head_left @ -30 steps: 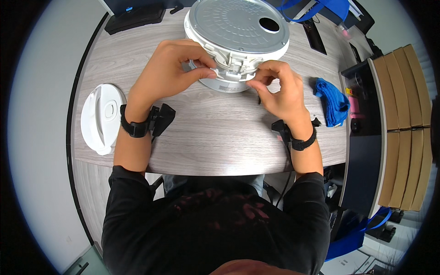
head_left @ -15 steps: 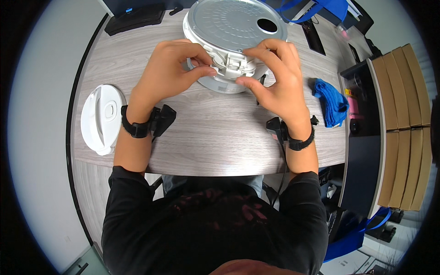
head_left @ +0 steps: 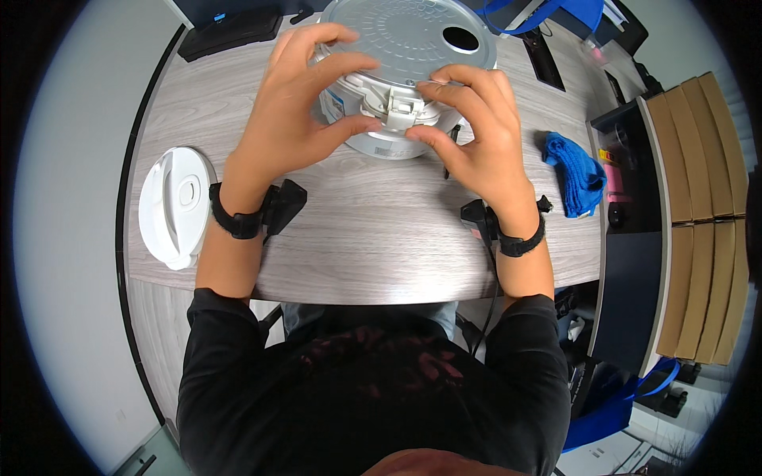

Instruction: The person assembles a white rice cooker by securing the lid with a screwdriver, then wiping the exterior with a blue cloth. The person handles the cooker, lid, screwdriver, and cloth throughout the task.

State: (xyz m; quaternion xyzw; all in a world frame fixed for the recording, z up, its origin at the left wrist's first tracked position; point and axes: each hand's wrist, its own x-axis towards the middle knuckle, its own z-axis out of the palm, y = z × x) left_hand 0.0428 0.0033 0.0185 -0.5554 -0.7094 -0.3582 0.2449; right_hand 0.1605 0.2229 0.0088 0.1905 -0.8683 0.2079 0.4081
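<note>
A round white appliance, perhaps a rice cooker, stands at the far side of the table with a grey metal disc on top. The disc has a dark oval hole near its right side. At its near rim is a white plastic latch-like part. My right hand grips this part from the right, thumb below and fingertips at the rim above. My left hand is open on the left, fingers spread over the disc's edge and thumb close to the latch-like part; whether the thumb touches it I cannot tell.
A white oval lid with a handle lies at the left. To the right is a crumpled blue cloth. A black flat case rests at the far left. Beyond the table's right side, brown cardboard boxes stand on a dark shelf unit.
My left fingers have let go of the white part and lifted up and away over the disc, spreading apart. My right hand has barely moved.
</note>
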